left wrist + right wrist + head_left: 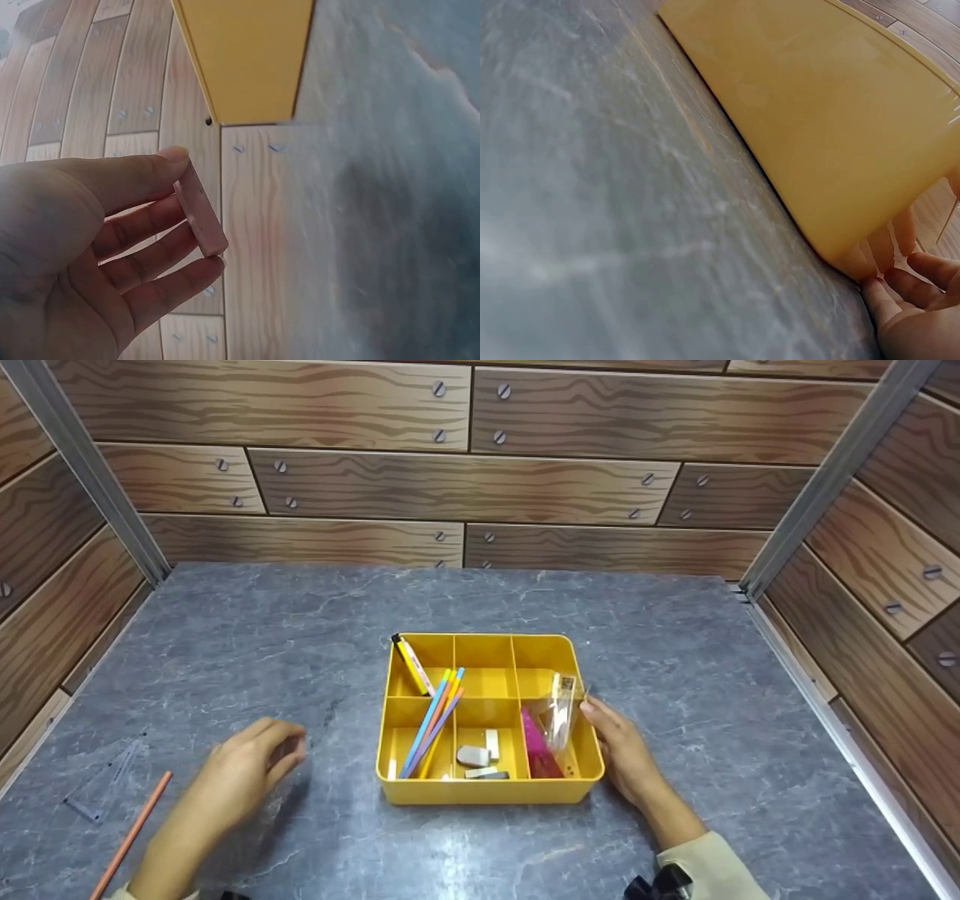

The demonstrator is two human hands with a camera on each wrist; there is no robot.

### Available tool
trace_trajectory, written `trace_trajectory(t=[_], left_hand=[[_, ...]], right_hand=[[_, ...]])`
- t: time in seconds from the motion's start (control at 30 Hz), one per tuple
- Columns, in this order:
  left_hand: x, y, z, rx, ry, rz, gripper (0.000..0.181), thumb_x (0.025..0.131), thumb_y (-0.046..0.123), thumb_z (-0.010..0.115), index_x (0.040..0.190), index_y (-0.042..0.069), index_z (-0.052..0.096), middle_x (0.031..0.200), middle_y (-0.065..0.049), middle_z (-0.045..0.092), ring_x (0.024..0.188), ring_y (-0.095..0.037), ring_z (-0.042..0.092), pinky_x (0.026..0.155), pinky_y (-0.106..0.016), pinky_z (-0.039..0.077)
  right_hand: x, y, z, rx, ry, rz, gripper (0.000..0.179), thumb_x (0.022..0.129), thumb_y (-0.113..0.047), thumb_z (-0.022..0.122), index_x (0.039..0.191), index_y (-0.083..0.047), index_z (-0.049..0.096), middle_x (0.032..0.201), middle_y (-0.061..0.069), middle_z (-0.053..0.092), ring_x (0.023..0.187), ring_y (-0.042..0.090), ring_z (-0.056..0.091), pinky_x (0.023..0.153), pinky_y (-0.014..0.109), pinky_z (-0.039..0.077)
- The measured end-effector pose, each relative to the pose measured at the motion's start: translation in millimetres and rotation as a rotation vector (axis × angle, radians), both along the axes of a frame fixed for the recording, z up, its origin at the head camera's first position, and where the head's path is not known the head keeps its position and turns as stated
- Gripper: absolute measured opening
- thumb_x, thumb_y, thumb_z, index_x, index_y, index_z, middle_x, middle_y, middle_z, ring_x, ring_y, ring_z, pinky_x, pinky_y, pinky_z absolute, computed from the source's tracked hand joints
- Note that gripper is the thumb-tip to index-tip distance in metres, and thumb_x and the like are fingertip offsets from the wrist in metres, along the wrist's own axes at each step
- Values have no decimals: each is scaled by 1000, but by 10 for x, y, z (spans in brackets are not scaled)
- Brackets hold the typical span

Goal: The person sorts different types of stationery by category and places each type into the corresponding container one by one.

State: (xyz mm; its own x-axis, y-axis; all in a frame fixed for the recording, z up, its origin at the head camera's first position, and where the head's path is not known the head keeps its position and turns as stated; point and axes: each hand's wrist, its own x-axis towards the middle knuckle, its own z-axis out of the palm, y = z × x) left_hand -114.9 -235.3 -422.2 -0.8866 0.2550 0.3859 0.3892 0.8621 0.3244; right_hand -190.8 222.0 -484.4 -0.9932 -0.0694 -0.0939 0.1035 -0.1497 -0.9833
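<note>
My left hand [244, 769] hovers over the table left of the yellow divided tray [480, 791]. Between its thumb and fingertips it pinches a small pink eraser [201, 214], clear in the left wrist view but hidden in the head view. At the tray's right side, my right hand [622, 746] touches the outer wall with extended fingers, near the front corner. Colored pencils [435, 724] lean across a divider in the tray. Light erasers [473, 756] lie in the front middle compartment. A magenta set square [538, 746] and a clear plastic packet [559, 712] share the front right one.
Markers [412, 664] stand slanted in the tray's back left compartment. On the table's left lie an orange pencil [135, 829] and a clear set square [109, 780]. Wood-patterned walls [465, 484] enclose the back and sides.
</note>
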Motion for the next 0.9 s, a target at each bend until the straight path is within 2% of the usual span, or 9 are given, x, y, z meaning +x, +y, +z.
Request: trace_trajectory(t=[0.33,0.63,0.9], left_hand=[[-136,273,86,40,55,-68,22,83,11,79,102,7,71,88,3,61,72,-11,57,61,-26,52],[-251,546,68,60,22,-137,20,85,13,77,104,6,71,89,3,61,73,-11,57,62,-25,53],[-348,712,44,31,37,-184,19,87,13,75,104,5,70,91,0,63,73,-12,57,62,-27,53]], right_hand=[[-1,9,-5,-1,-3,-7,54,102,-20,50,147,5,37,140,27,48,117,26,58,97,34,50],[0,6,-9,9,-8,5,57,102,-22,50,148,6,34,142,28,45,122,28,54,99,33,48],[2,1,3,16,-3,-13,55,101,-21,50,147,7,35,141,28,47,119,27,56,97,34,49]])
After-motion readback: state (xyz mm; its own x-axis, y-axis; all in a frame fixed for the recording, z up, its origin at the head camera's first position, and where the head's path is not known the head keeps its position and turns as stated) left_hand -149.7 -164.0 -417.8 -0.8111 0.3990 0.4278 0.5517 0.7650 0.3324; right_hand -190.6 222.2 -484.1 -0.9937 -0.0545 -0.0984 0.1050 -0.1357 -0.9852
